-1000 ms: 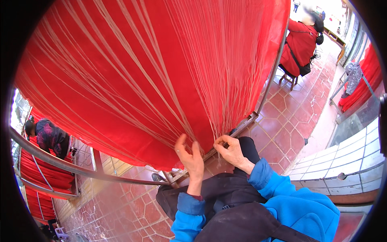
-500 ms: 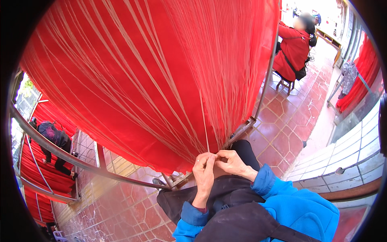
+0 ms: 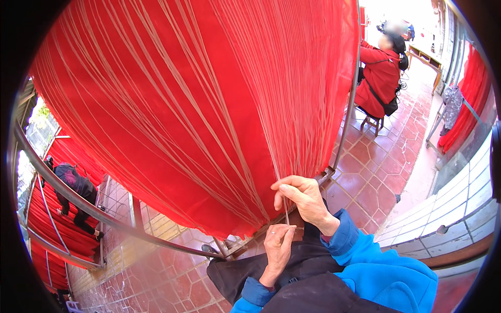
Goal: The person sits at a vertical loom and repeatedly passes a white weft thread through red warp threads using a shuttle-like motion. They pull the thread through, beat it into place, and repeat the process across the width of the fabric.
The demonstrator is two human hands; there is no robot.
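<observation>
A huge red cloth (image 3: 209, 125) is stretched in front of me, with many long pale threads (image 3: 219, 104) fanning over it and drawing together toward its near edge. My left hand (image 3: 278, 246) is low, thumb and fingers pinched on the lower end of a thin bundle of threads (image 3: 286, 215). Just above it, my right hand (image 3: 308, 202) is beside the same bundle, its fingers bent and apart from the thumb. Whether the right fingertips touch the threads I cannot tell.
A metal frame rail (image 3: 125, 224) curves along the cloth's left side. Another person in red (image 3: 380, 78) sits on a stool at the far right; a person in dark clothes (image 3: 75, 185) bends over red cloth at left. A white tiled ledge (image 3: 443, 214) runs along the right.
My hands were together at the thread ends. Now my left hand has drawn down toward me with the threads, and my right hand has moved up and opened out.
</observation>
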